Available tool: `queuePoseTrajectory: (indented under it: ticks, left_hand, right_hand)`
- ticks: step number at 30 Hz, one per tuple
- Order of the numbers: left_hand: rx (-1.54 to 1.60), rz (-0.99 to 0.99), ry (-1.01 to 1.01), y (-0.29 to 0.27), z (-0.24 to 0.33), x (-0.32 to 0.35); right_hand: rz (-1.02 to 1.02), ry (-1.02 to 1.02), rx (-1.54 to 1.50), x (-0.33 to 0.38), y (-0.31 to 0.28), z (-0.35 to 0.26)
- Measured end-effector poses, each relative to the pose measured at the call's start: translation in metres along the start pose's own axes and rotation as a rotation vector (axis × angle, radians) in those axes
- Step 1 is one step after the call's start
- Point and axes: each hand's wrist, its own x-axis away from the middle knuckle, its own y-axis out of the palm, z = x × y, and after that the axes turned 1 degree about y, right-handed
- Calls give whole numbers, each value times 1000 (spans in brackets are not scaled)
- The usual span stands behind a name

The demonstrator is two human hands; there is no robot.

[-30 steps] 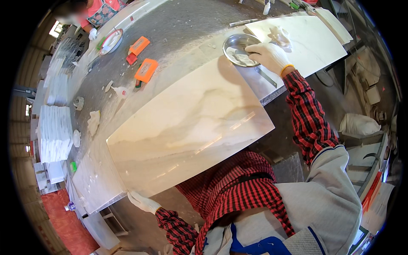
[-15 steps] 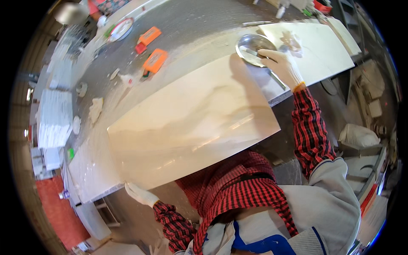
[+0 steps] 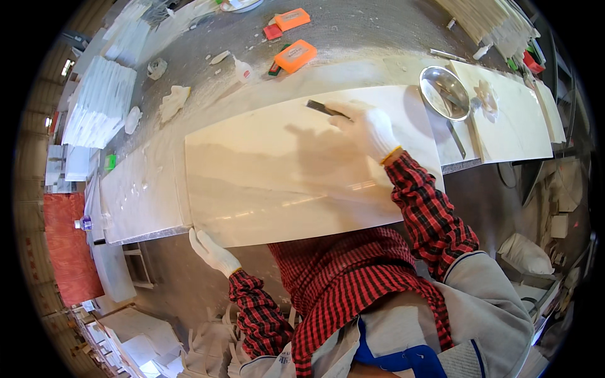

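The right hand (image 3: 368, 129), in a white glove, has its grip closed around a dark flat blade (image 3: 324, 108), the tip lying low against the face of a large pale stone slab (image 3: 296, 170) near its far edge, an angle that suits scraping or spreading along the surface. The left hand (image 3: 213, 252), also gloved, curls its fingers up against the slab's near left corner, apparently steadying it where it overhangs the grey worktop (image 3: 372, 38). The slab lies flat across the worktop's near side, directly in front of the person. Just beside its far right corner sits 1 round metal bowl (image 3: 444, 92), within easy reach of the blade hand. Farther back lie 2 orange blocks (image 3: 294, 55). White tiles (image 3: 101, 101) are stacked at the left.
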Motion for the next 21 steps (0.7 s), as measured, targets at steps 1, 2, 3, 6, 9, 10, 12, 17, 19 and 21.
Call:
queuePoseTrajectory:
  ticks: [1,2,3,6,9,10,12,17,19,21]
  left_hand:
    - [0,2,8,-1,-1,-1]
    - [9,0,12,-1,-3,-1]
    - [18,-2,17,-1,-5,-1]
    - [5,8,24,1,-4,0]
    - [4,23,13,1,-1,1]
    - [8,27,7,1,0,1]
    - [1,31,10,3,-1,0]
    - [22,44,8,0,-8,-3]
    - [37,40,0,1,-10,-5]
    - [37,37,-8,3,-4,-2]
  right_hand:
    - [-5,-14,36,-2,12,0]
    - [2,-54,51,-4,20,1]
    - [9,-94,66,-7,26,1]
    - [-15,-83,168,-11,36,5]
    - [-2,-89,148,-13,32,3]
    - [12,-103,117,-14,30,2]
    - [24,-133,116,-13,31,5]
    - [-26,-114,137,-5,32,-8]
    - [-15,-132,131,0,38,-7]
    - [-18,-191,152,3,41,-8]
